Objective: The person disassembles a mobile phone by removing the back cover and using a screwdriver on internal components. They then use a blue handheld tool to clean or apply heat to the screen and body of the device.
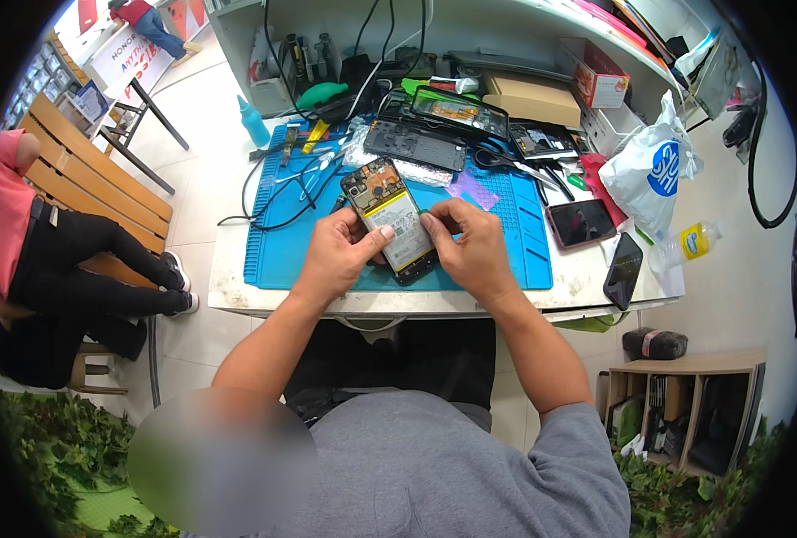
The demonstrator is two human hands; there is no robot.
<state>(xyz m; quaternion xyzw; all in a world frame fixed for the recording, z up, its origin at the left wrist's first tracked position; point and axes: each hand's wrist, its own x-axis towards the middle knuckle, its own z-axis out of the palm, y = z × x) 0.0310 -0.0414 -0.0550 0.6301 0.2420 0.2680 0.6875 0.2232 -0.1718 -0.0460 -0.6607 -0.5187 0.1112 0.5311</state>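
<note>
Over the ribbed blue mat (282, 242), left hand (343, 248) and right hand (472, 247) grip an opened rectangular phone (389, 218), fingers curled.

The opened phone (389, 220) between the hands shows a matt white battery with a paper-like label, and dark plastic around its upper part. The blue work mat (282, 242) looks like soft rubber, matt, with ribbed edges. The desk (237, 291) under it is pale and a little worn at the front edge. A second phone (580, 223) has a glossy glass face that reflects light. The white bag (649, 170) is thin, shiny plastic. The bench (93, 179) is of smooth wooden slats.
</note>
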